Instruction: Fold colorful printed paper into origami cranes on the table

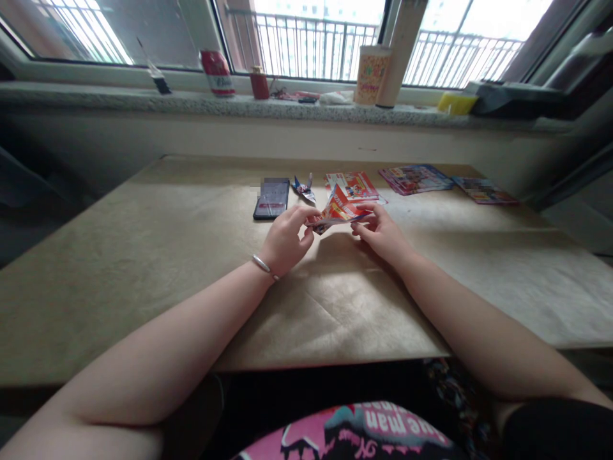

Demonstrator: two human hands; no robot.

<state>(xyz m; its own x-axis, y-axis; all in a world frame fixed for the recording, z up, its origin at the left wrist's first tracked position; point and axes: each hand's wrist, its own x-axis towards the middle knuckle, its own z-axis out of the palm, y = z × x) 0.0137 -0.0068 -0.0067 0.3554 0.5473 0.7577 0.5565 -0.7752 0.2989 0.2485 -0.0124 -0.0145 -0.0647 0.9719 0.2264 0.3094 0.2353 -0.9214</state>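
A folded piece of red and white printed paper [339, 209] is held just above the brown table [143, 255] between both hands. My left hand [286, 241], with a silver bracelet at the wrist, pinches the paper's left end with closed fingers. My right hand [380, 234] grips its right end, fingers curled under it. A small finished folded paper figure [303, 188] lies on the table just behind the hands.
A dark phone [271, 199] lies left of the figure. Printed sheets lie at the back: red ones [355, 185], a stack [414, 178] and one more [484, 190]. The windowsill holds a red can [217, 73], a small red cup [259, 84], a patterned cup [371, 74] and a yellow sponge [456, 103].
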